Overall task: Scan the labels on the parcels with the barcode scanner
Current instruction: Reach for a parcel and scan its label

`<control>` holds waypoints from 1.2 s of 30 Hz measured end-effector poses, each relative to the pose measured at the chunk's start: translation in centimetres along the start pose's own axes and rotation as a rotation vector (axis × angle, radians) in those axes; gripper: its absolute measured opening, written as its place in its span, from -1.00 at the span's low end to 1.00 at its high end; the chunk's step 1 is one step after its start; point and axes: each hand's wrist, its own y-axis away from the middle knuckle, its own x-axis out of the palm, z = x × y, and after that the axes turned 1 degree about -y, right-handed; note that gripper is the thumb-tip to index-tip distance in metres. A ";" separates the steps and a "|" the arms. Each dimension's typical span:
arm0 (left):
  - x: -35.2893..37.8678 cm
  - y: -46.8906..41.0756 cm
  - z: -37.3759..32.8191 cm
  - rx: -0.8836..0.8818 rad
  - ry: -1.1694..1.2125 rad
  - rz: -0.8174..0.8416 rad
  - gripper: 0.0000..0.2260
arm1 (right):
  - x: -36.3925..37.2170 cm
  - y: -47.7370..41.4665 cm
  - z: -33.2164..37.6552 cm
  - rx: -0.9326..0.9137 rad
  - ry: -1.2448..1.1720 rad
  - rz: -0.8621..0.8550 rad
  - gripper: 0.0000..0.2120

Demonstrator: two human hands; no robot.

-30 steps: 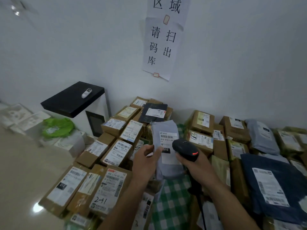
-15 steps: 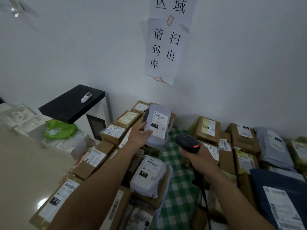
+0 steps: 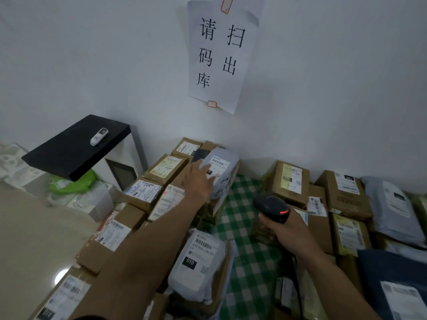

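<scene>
On the left hand [image 3: 199, 181] the fingers lie straight against the grey mailer [image 3: 225, 172], which sits tilted on the far boxes [image 3: 184, 146] by the wall. The right hand [image 3: 286, 229] is curled round the barcode scanner [image 3: 270, 205], near right. Left unsupported, the mailer could slide onto the checked cloth [image 3: 245, 204] and get mixed with other parcels.

Checked cloth [image 3: 245, 204] lane between stacked parcels [image 3: 291, 181]
</scene>
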 end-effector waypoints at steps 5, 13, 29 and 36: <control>2.1 2.1 -0.9 0.124 -0.107 0.178 -0.75 | -0.6 0.1 -0.4 0.007 -0.042 0.011 -0.63; 3.8 6.9 -7.3 0.266 0.079 0.344 -0.56 | -5.3 2.4 -1.8 0.067 -0.042 -0.091 -0.72; 9.9 8.1 -12.7 0.206 0.265 0.684 -0.09 | -10.4 3.7 -4.9 0.194 -0.124 -0.178 -0.68; 10.3 9.9 -10.4 -0.037 0.459 0.696 -0.54 | -9.8 4.3 -4.9 0.197 -0.147 -0.173 -0.72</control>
